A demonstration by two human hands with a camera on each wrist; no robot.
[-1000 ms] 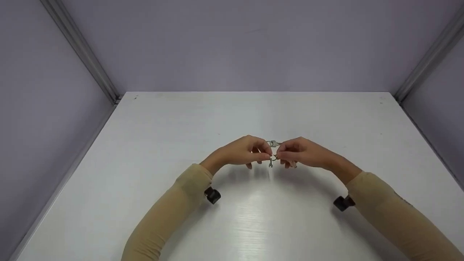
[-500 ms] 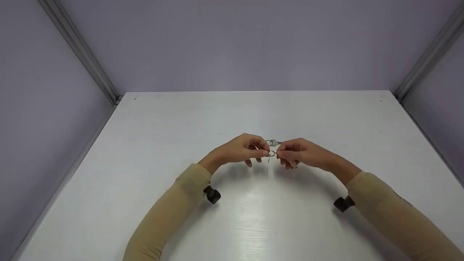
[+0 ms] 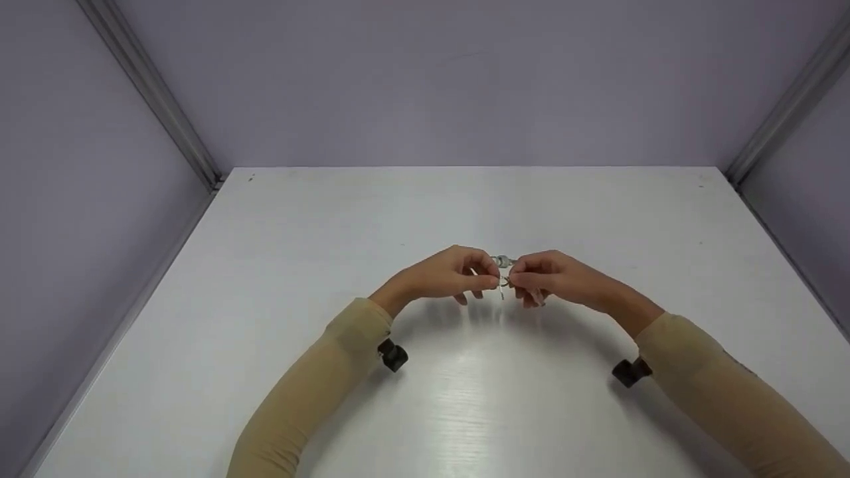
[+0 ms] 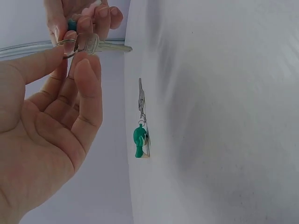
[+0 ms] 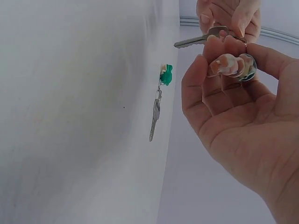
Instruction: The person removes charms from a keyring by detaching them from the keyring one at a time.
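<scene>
My left hand and right hand meet fingertip to fingertip above the middle of the white table. Together they pinch a small metal key ring. In the left wrist view the left hand pinches the ring between thumb and forefinger, and a silver key sticks out from it. The right wrist view shows the right hand with fingers curled, the same key jutting left. A second key with a green charm lies on the table just beyond the hands.
Lilac walls with metal corner rails close the table at the back and both sides. Tan sleeves cover both forearms, each with a black wrist camera mount. The key with the green charm lies behind the hands.
The hands have stayed together in almost the same spot. The key that hung below the fingers a second ago now shows less, drawn up between the fingertips.
</scene>
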